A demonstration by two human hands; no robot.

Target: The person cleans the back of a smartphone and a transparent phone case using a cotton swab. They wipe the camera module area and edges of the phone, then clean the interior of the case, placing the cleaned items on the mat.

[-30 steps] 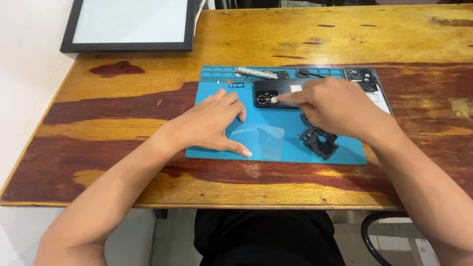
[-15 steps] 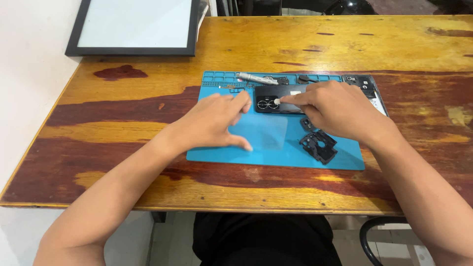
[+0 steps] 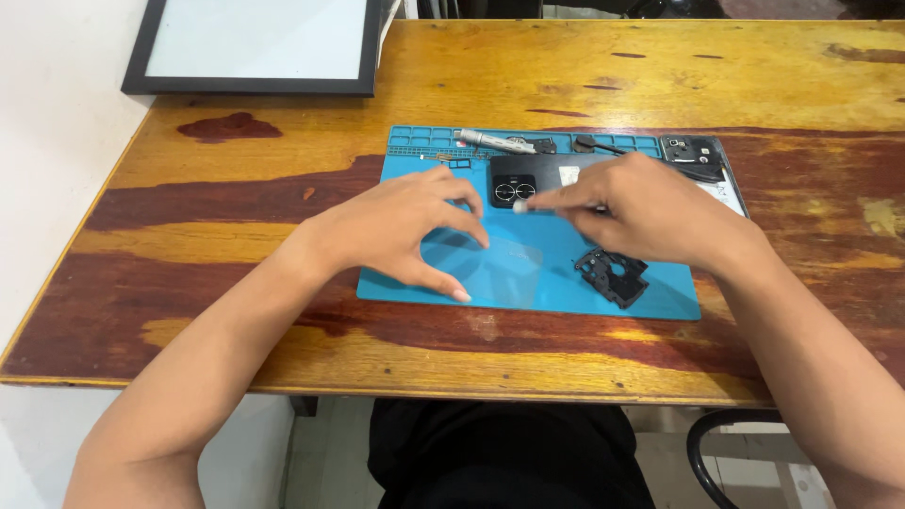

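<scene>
A tiny pale part (image 3: 519,206) is pinched by the right hand (image 3: 650,212) over the black phone (image 3: 528,181). The left hand (image 3: 405,226) is spread on the blue mat (image 3: 528,273). If squeezed loosely, the part could be dropped and lost.

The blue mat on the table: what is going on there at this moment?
A person works over the blue mat on a wooden table. The right hand holds a small tool at a dark phone lying camera side up. The left hand rests beside the phone. A black plastic part lies near the right wrist.
</scene>
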